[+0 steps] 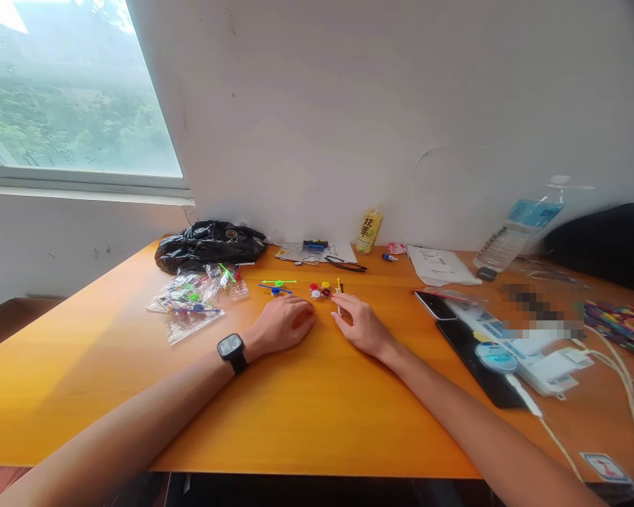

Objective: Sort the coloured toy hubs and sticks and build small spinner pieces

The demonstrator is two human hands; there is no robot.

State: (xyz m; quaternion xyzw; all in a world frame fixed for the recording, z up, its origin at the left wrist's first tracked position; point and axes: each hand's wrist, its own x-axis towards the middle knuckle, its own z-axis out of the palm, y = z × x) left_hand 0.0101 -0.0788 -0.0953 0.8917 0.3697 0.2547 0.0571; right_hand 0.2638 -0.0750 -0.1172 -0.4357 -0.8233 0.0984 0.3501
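My left hand (281, 324), with a black watch on its wrist, rests palm down on the wooden table (275, 415). Its fingers lie loosely stretched, with nothing seen in them. Just beyond it lie a green plastic arrow (279, 283) and a blue plastic arrow (277, 291). My right hand (363, 325) lies with thumb and fingers apart. Beside its fingertips are a yellow arrow (339, 283) and a thin white piece (339, 308), partly hidden by the fingers. Between the hands sits a cluster of small round pieces, among them a red one (314, 286), a yellow one (325, 285) and a white one (315, 294).
Clear bags (190, 299) of coloured parts lie at left, before a black plastic bag (211, 243). A yellow bottle (368, 231) stands by the wall. At right are a phone (435, 305), a power strip (542, 373) with cables, and a tilted water bottle (518, 229).
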